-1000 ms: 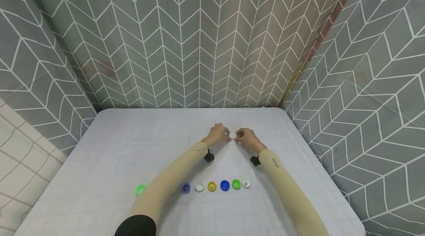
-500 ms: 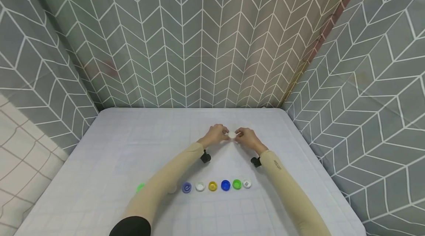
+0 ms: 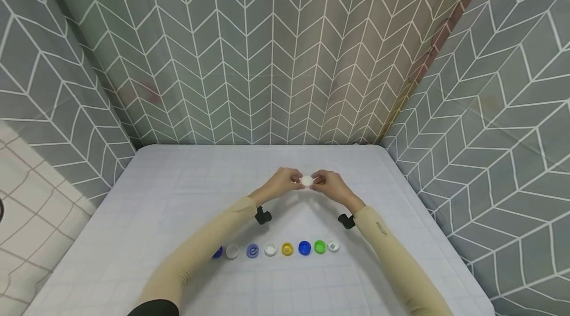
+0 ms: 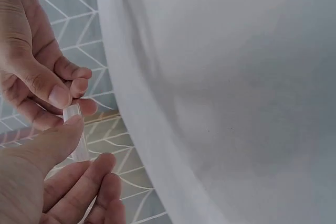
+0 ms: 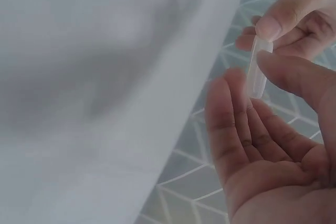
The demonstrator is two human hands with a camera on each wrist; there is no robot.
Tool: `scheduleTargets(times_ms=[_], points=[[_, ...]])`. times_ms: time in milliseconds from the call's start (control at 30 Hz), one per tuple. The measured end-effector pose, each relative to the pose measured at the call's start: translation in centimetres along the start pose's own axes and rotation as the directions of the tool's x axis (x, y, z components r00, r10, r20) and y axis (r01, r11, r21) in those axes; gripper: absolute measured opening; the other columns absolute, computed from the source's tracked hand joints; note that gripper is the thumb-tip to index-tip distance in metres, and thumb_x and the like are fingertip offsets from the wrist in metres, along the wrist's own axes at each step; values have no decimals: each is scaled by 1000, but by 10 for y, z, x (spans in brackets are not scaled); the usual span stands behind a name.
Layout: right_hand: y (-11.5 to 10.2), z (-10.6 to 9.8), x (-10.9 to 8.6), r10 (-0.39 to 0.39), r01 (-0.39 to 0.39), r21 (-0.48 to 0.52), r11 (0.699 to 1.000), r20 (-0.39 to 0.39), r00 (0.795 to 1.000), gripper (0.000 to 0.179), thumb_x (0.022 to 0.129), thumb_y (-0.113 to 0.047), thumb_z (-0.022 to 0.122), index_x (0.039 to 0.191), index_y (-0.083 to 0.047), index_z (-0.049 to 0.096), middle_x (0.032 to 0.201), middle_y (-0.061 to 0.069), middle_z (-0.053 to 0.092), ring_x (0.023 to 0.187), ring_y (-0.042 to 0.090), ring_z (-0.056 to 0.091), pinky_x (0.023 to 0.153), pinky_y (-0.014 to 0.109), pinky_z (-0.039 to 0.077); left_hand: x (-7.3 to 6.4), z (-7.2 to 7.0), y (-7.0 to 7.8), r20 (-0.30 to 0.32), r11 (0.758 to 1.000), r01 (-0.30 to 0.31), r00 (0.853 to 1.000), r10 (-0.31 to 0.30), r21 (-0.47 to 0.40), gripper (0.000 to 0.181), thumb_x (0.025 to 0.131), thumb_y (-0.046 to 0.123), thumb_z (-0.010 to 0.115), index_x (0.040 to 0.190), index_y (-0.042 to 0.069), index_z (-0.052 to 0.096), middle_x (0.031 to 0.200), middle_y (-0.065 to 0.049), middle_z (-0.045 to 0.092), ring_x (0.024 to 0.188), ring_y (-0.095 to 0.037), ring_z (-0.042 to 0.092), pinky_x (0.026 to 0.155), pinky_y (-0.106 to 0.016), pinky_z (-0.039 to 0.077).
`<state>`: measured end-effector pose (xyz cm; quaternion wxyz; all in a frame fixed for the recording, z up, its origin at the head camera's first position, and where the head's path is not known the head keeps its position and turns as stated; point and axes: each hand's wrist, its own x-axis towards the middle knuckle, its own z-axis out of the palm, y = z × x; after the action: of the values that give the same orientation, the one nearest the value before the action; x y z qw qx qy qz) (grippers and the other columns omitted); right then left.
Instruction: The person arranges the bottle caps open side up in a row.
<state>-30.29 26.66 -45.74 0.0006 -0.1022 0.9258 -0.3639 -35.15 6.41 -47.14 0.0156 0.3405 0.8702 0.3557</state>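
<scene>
Between my two hands is a round white bottle cap point(image 3: 307, 181), raised over the far half of the table. My left hand point(image 3: 281, 182) pinches its left edge with thumb and finger. From the right, my right hand point(image 3: 333, 186) pinches the opposite edge. Seen edge-on in the left wrist view, the cap point(image 4: 81, 140) looks thin and somewhat translucent, with fingertips of both hands on it. The right wrist view also has the cap point(image 5: 258, 74) on edge, a thumb at its upper end and another thumb at its side.
A row of caps lies nearer me: blue point(image 3: 217, 252) partly behind the left sleeve, white point(image 3: 232, 251), purple point(image 3: 252, 250), white point(image 3: 270, 249), yellow point(image 3: 287, 248), blue point(image 3: 305, 248), green point(image 3: 319, 247) and white point(image 3: 333, 246). The white-clothed table point(image 3: 187, 182) meets patterned curtains point(image 3: 267, 59).
Both hands have shifted slightly left with the white cap, which shows more fully. The left forearm swung left, covering the green cap and uncovering a white cap and part of a blue one.
</scene>
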Motion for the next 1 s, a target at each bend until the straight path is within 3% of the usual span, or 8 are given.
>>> scheduleTargets(times_ms=[300,533,767,1000], points=[[-36,-1,-26,-72,73,72,995,-18,997,32,90,-22,68,118,-6,63,96,7,73,82,14,70,74,30,56,-33,-19,10,-42,998,-53,998,51,-41,29,86,27,74,108,9,67,88,2,73,79,-8,64,70,-24,52],[-56,1,-40,-118,123,103,987,-57,991,31,90,-21,68,117,-6,64,97,7,73,85,15,71,75,31,57,-57,-31,22,-67,993,-56,997,49,-108,26,86,24,74,106,9,66,89,2,74,84,-9,68,73,-26,55],[-62,6,-45,-120,126,112,986,-59,991,34,90,-19,69,121,-6,63,95,6,72,84,15,70,76,32,57,-68,-31,22,-85,993,-55,995,46,-105,28,86,24,74,108,10,64,91,1,74,84,-9,68,73,-25,55],[-64,11,-50,-112,121,145,982,-71,991,37,88,-19,71,121,-3,64,93,6,71,79,12,70,72,28,57,-79,-28,23,-97,988,-2,995,-13,-156,34,88,29,71,117,13,62,97,0,75,87,-9,70,75,-28,56]])
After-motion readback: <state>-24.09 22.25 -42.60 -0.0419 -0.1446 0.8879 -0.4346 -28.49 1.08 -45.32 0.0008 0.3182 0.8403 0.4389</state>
